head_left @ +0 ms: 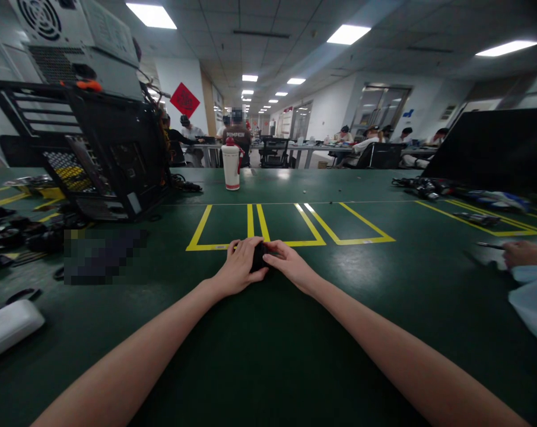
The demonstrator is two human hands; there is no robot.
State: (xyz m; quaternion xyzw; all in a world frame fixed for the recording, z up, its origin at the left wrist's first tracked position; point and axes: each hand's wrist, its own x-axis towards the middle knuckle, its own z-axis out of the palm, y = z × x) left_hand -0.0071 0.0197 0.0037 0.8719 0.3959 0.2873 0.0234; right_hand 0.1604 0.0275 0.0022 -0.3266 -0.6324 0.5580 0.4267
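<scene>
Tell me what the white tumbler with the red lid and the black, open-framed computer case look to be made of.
The white tumbler with the red lid looks like smooth plastic or coated metal; its even surface leaves that open. The black, open-framed computer case seems to be painted sheet metal, judging by its thin, straight bars and perforated panel.

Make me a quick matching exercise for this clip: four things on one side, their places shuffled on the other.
1. White cup
2. Small black object
3. Red diamond-shaped sign
4. Black computer case

A. On a white pillar in the background
B. At the left, under a grey metal box
C. Upright beyond the yellow tape outlines
D. Between left hand and right hand

Pairs: 1-C, 2-D, 3-A, 4-B.
</scene>
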